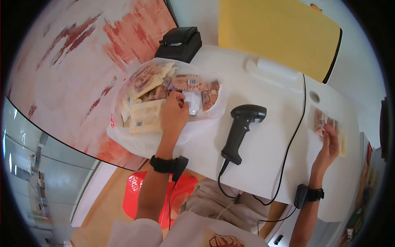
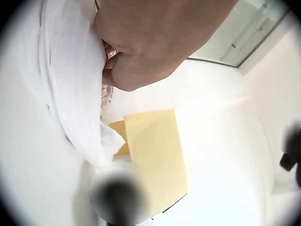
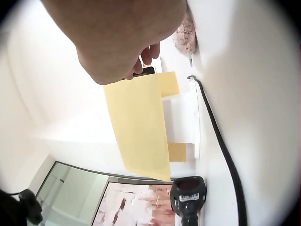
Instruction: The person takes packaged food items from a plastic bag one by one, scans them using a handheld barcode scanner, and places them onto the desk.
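Observation:
A white plastic bag [image 1: 218,103] on the table is full of clear-wrapped packets of pinkish-brown food and pale yellow packets. My left hand [image 1: 175,115] reaches into its mouth with fingers bent, beside a small white packet [image 1: 192,103] with a barcode. In the left wrist view the bag hides part of the fingertips, and I cannot tell whether they grip a packet. At the far right my right hand [image 1: 328,144] hangs over a pinkish packet [image 1: 319,119] and a pale yellow packet [image 1: 342,144], fingers loosely bent, fingertips overlapping the pinkish one.
A black barcode scanner [image 1: 240,131] lies mid-table, its cable [image 1: 302,111] looping right. Behind the bag stands a black printer [image 1: 179,44]; a yellow panel [image 1: 279,37] rises at the back. Below the table edge is a red stool [image 1: 135,193].

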Demonstrator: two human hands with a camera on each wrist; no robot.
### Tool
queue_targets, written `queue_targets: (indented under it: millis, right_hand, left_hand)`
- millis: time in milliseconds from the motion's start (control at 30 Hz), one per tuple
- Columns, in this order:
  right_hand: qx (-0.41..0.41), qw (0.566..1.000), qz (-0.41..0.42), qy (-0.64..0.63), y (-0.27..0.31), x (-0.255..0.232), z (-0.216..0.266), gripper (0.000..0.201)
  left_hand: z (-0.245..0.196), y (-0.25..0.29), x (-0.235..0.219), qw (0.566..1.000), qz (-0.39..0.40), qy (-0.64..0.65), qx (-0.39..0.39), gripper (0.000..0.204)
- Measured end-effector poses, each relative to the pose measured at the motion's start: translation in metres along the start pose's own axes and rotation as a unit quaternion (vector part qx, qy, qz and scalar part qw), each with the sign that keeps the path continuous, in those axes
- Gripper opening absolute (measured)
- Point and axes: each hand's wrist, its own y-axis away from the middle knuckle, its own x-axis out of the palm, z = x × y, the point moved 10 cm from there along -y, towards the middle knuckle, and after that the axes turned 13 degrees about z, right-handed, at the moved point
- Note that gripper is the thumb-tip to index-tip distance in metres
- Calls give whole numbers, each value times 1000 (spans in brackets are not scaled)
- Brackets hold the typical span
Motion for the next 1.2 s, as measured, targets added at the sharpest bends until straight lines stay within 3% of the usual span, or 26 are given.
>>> queue_targets:
  millis: [100,233,300,367,433,500,567,633,700,733,800,900,967,1033,1067,1133,1200]
  right_hand:
    - [-6,1000,5,-8,2,3,-3,17]
    - [-13,999,19,-35,2,9,-5,16]
    - [-18,999,13,-35,1,6,-1,16]
    - [23,998,-14,-60,5,0,-1,15]
    - [10,995,-37,-92,6,0,3,15]
    - [49,986,29,-154,7,17,-6,23]
    - [110,977,142,-111,21,44,-12,34]
    - [197,934,262,-141,45,87,-2,40]
    - [222,878,319,-280,64,115,2,37]
    - [223,877,320,-280,65,123,7,37]
    - [256,893,189,-317,60,116,2,32]
    - [246,908,195,-278,52,97,-12,29]
    - [245,915,193,-257,50,89,-19,28]
    - [253,920,178,-242,50,88,-14,29]
    - [262,916,168,-253,50,89,-16,29]
    - [271,916,173,-242,49,91,-15,30]
    - [278,918,171,-226,50,86,-18,31]
  left_hand:
    - [-19,15,-24,994,-47,90,50,16]
    - [-51,38,-62,987,-42,137,73,10]
    - [-66,51,-75,966,-55,242,79,10]
    - [-94,65,-82,949,-98,261,150,10]
    - [-117,78,-65,948,-79,253,178,10]
    - [-148,88,-32,920,5,284,268,12]
    - [-180,99,3,895,72,301,321,15]
    - [-206,110,29,882,119,292,349,16]
    - [-224,121,56,875,178,251,374,18]
    - [-226,126,63,876,178,251,372,18]
    - [-231,137,79,863,214,254,382,21]
    - [-188,122,60,930,100,148,321,23]
    - [-147,101,52,966,52,100,232,22]
    - [-121,85,52,986,54,47,148,27]
    - [-121,82,52,986,59,47,146,27]
    - [-108,73,76,984,175,-23,39,39]
    - [-100,65,89,981,193,-17,33,42]
